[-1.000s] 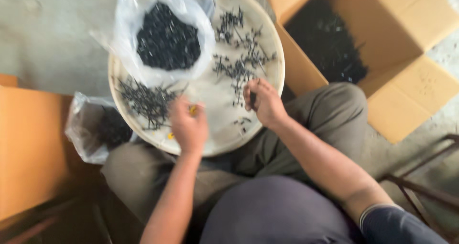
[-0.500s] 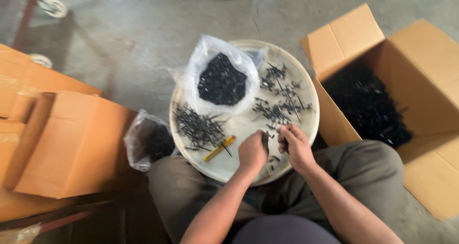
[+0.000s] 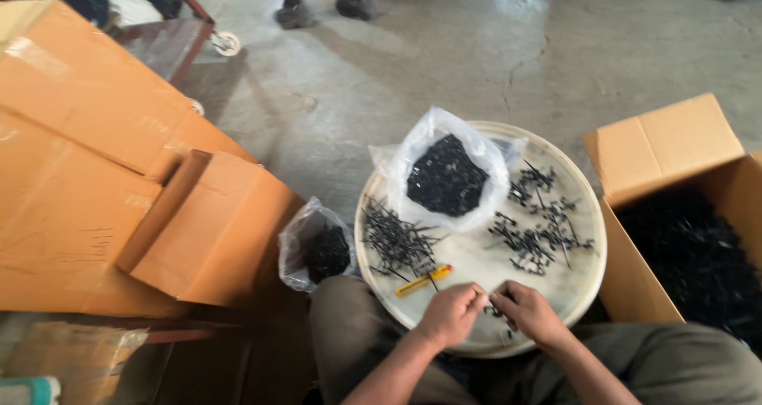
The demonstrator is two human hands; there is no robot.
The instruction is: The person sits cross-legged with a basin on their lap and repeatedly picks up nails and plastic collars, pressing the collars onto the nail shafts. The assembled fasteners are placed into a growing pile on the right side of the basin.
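While both hands meet at the near edge of the round tray (image 3: 583,214), the left hand (image 3: 450,314) and right hand (image 3: 524,311) have their fingers curled and pressed toward each other, pinching small black parts (image 3: 494,310) between the fingertips; what exactly each hand grips is too small to make out. The tray is a pale, smooth, shallow disc resting on the person's lap. On it stands an open clear plastic bag (image 3: 444,175), crinkled and glossy, filled with a dense heap of small black pieces. To the bag's left lies a fan of thin black rod-like pieces (image 3: 397,242), and to its right a looser scatter of tangled black pieces (image 3: 540,230). A slim yellow tool (image 3: 423,280) lies on the tray just beside the left hand. A second clear bag (image 3: 317,250) with dark contents sits off the tray's left rim, against a tilted brown cardboard box (image 3: 206,230). An open cardboard box (image 3: 683,238) on the right holds a mass of black parts. The floor (image 3: 444,48) is rough grey concrete.

Compared with half a second ago, the view has shifted so the tray sits lower and further right, and another person's shoes (image 3: 321,8) show at the top; the hands remain together at the tray's near edge.
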